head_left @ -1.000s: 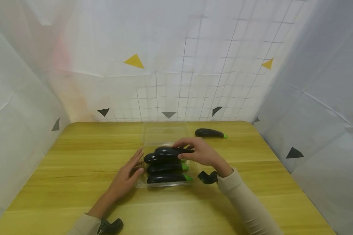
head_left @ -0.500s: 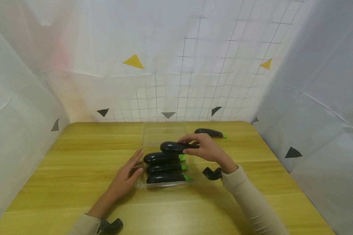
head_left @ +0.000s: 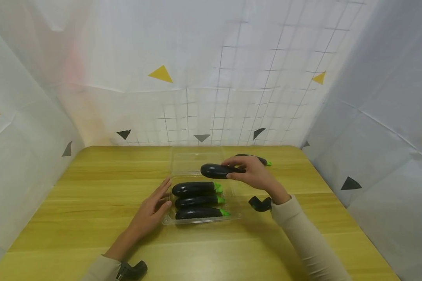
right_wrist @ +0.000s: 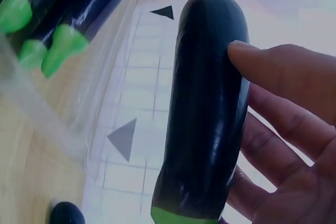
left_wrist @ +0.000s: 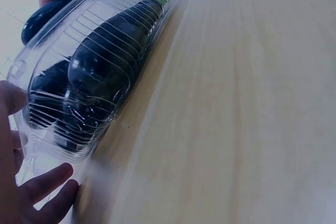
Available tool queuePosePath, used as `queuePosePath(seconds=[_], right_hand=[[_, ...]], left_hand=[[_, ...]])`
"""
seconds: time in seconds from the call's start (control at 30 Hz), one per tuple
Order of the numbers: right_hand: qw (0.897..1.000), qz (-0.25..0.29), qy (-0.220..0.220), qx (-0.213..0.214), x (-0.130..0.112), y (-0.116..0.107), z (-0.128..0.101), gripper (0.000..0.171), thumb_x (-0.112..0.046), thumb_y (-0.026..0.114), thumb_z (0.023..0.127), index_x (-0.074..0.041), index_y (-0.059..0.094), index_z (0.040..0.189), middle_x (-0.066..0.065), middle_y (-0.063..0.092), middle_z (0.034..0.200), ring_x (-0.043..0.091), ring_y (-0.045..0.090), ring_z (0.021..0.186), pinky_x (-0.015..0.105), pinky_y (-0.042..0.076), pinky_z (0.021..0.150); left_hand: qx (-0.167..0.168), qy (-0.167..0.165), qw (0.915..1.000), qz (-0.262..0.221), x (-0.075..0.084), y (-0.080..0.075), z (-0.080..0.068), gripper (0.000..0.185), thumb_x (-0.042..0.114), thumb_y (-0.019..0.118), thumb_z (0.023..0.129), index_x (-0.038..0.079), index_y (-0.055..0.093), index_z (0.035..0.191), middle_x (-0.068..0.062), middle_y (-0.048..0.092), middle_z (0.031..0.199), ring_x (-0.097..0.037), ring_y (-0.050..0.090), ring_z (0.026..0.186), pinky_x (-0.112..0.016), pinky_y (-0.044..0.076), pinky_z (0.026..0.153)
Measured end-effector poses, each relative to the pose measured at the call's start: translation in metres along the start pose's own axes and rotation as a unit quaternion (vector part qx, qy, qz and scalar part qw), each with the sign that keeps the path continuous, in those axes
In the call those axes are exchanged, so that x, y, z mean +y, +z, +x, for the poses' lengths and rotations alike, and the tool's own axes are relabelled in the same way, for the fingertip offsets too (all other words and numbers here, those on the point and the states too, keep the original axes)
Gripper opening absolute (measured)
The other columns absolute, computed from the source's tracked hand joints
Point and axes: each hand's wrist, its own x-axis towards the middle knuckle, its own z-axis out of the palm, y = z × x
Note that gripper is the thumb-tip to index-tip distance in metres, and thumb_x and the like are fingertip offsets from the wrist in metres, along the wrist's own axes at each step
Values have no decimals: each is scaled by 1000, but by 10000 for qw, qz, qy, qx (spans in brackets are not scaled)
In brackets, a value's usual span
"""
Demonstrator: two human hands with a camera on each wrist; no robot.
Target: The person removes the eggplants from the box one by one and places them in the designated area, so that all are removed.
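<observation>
Wooden table (head_left: 91,187), frame centre: I lifted one eggplant (head_left: 218,170) clear of the clear tray (head_left: 200,221).
My right hand (head_left: 254,173) had grasped it, carrying it up-right; three remained inside, my left hand (head_left: 151,212) flat-fingered against the tray's left edge.

Light is bright, soft and even, diffused by white sheeting; shadows are faint. Wrist views blur nearby; the head view bends at its edges.
</observation>
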Motion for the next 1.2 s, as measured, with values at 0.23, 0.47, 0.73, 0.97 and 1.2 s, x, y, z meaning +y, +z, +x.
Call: queuePosePath(seconds=[0.23,0.47,0.73,0.97,1.2], right_hand=[[9996,-16,278,109,6,-9,-3,36,-9,80,94,-8,74,129,8,72,122,27,69,110,53,58,92],[9987,214,411,210,16,-15,-4,34,-10,80,94,-6,74,127,11,73,119,28,69,107,52,58,90],[9974,61,627,341,26,-21,-5,35,-10,80,94,-6,74,128,11,73,119,29,68,108,53,57,92],[9962,20,751,434,37,-28,-6,35,-10,79,94,-5,73,128,13,72,121,31,68,109,55,56,94],[9952,-98,818,533,51,-34,-7,35,-9,80,93,-5,74,128,14,72,122,33,67,110,55,56,93]], left_hand=[[8,-1,10000,-21,0,0,0,62,6,59,106,10,34,163,-11,26,169,-35,56,132,-51,49,105],[-9,-39,10000,-3,-2,1,0,63,7,58,106,13,33,164,-10,26,169,-36,57,131,-52,50,104],[-40,-27,9999,115,-3,1,0,64,8,58,107,13,32,165,-13,26,169,-35,57,131,-50,50,104],[-31,55,10000,66,-2,1,1,63,7,59,106,9,33,164,-15,27,168,-37,58,130,-51,51,103],[10,33,10000,2,1,1,0,64,6,60,105,13,34,164,-12,27,169,-36,58,130,-52,50,103]])
